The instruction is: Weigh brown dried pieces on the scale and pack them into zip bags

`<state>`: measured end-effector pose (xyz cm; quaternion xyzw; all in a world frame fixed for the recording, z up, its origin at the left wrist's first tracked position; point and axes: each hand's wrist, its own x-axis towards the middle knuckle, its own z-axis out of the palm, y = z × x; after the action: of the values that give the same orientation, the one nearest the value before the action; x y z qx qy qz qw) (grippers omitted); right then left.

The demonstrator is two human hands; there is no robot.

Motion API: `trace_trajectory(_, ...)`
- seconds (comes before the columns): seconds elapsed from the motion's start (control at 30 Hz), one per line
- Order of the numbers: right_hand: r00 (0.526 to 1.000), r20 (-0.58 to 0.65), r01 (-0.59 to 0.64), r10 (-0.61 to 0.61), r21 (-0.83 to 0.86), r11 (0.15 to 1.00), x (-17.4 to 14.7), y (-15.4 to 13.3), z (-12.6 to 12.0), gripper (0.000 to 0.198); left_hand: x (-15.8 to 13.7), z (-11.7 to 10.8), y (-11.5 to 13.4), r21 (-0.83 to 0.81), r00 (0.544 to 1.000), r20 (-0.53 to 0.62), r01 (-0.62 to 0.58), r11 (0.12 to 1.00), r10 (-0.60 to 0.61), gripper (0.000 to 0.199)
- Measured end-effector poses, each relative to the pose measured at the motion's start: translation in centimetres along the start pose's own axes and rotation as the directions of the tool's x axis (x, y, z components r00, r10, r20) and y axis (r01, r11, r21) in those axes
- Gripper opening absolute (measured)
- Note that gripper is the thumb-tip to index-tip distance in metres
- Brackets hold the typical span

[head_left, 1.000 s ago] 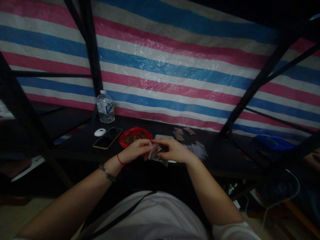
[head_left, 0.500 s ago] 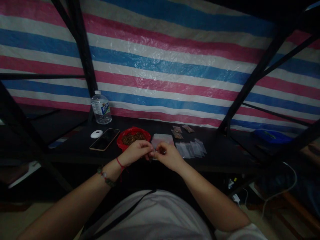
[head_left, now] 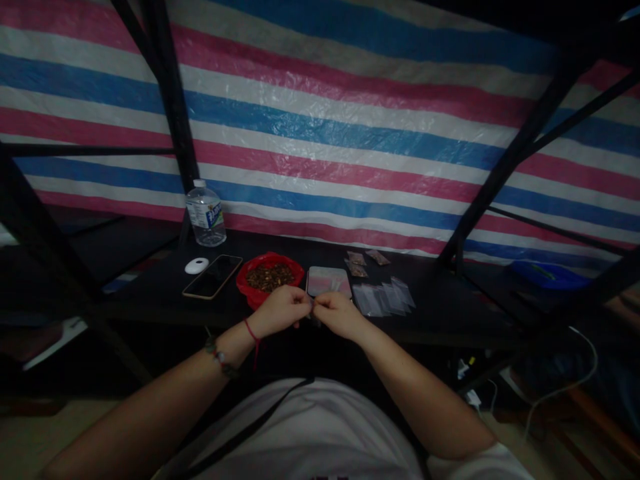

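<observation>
Both the left hand (head_left: 286,308) and the right hand (head_left: 341,313) pinch one thin, mostly hidden plastic bag (head_left: 315,321), just right of the round red bowl (head_left: 256,297) with rough brown pieces (head_left: 270,275).

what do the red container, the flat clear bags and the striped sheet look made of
Red container: probably thin plastic, slightly glossy, rim crinkled.
Flat clear bags: likely plastic film, smooth and see-through.
Striped sheet: perhaps plastic tarpaulin, shiny, its wrinkles catching light; weave unclear.
</observation>
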<state>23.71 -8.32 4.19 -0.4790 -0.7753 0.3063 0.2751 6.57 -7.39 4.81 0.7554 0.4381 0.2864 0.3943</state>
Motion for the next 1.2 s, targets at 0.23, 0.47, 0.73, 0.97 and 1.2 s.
trace_trajectory(0.23, 0.96, -0.273, -0.103, 0.064, -0.128, 0.986, 0.5, 0.1, -0.4, 0.03, 0.1, -0.8, 0.3, 0.036, 0.987, -0.099, 0.135, 0.99, -0.131, 0.019)
trace_trajectory(0.47, 0.973, -0.227, 0.118, -0.048, 0.306, 0.945, 0.9, 0.7, 0.6, 0.014, 0.2, -1.8, -0.2, 0.009, 0.993, -0.046, 0.106, 0.994, -0.106, 0.022)
trace_trajectory(0.73, 0.975, 0.16, -0.21, 0.157, 0.895, 0.394, 1.6, 1.1, 2.4, 0.053, 0.7, -4.0, -0.8, 0.042, 0.951, -0.246, -0.183, 0.982, 0.188, 0.019)
trace_trajectory(0.97, 0.981, -0.071, -0.039, 0.182, 0.842, 0.539, 6.9, 0.5, 1.1, 0.041, 2.7, -6.8, -5.9, 0.119, 0.875, -0.472, -0.06, 0.991, 0.11, 0.024)
trace_trajectory(1.2, 0.927, -0.368, 0.179, -0.078, 0.25, 0.951, 14.5, 0.2, -0.7, 0.022, 3.1, -7.8, -8.4, 0.591, 0.955, -0.264, 0.049, 0.805, 0.136, 0.025)
